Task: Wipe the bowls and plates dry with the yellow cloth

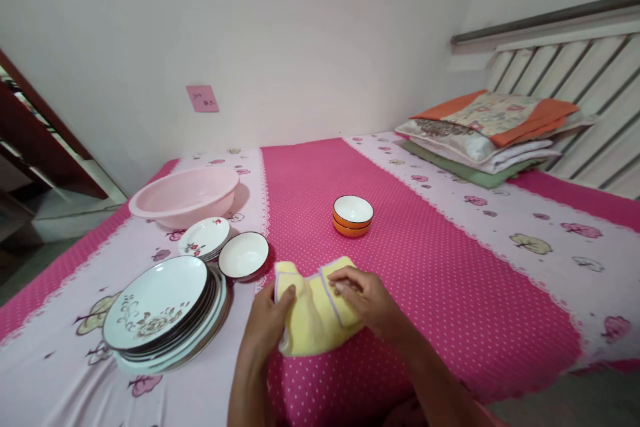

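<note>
A yellow cloth (315,320) with pale purple edging lies folded between my two hands, low over the pink bedspread. My left hand (267,320) grips its left side, thumb on top. Over its upper right part, my right hand (367,297) has its fingers curled and pressed to the fabric. Whether anything is wrapped inside the cloth is hidden. Beyond it stand stacked orange bowls (353,215) with white insides and dark rims. Left of the cloth sits a white bowl (244,255) with a dark rim.
A stack of large floral plates (157,300) stands at the left, with smaller plates (205,237) behind. Farther back is a pink basin (187,193). Folded pillows and covers (493,127) lie at the far right by a white headboard (575,93). A pink note (203,99) is on the wall.
</note>
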`<move>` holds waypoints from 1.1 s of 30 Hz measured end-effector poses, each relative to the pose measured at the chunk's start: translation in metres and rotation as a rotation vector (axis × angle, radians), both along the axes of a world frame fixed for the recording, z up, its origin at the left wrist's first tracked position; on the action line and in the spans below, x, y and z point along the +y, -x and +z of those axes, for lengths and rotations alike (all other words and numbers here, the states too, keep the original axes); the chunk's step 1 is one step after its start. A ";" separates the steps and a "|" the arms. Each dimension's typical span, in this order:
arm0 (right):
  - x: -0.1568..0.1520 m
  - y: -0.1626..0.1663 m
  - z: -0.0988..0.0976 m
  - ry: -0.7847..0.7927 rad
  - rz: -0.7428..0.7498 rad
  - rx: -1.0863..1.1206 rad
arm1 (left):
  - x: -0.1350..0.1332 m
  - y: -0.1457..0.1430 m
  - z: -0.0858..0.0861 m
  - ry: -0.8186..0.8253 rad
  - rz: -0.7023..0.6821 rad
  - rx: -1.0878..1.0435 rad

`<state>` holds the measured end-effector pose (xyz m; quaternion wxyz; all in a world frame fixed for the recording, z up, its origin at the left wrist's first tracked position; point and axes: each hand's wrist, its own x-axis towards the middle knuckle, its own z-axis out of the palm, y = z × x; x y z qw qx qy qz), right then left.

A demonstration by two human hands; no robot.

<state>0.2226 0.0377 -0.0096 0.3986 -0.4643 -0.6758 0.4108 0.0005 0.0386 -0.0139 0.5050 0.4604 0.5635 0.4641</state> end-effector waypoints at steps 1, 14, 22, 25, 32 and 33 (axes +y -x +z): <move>0.001 -0.003 -0.002 0.004 -0.078 -0.082 | -0.003 0.008 0.003 0.003 -0.035 0.045; 0.004 0.015 -0.022 0.065 -0.247 -0.707 | -0.010 0.037 0.000 0.043 -0.065 0.534; -0.009 -0.005 0.009 -0.010 -0.205 -0.463 | -0.012 0.046 -0.001 0.089 -0.063 0.733; -0.015 0.005 0.007 -0.025 -0.155 -0.403 | -0.010 0.050 -0.006 0.060 -0.077 0.700; -0.010 0.014 -0.023 0.102 -0.009 -0.427 | -0.010 0.054 -0.008 0.091 -0.048 0.694; -0.009 0.015 -0.025 0.108 -0.005 -0.434 | -0.011 0.055 -0.007 0.105 -0.041 0.697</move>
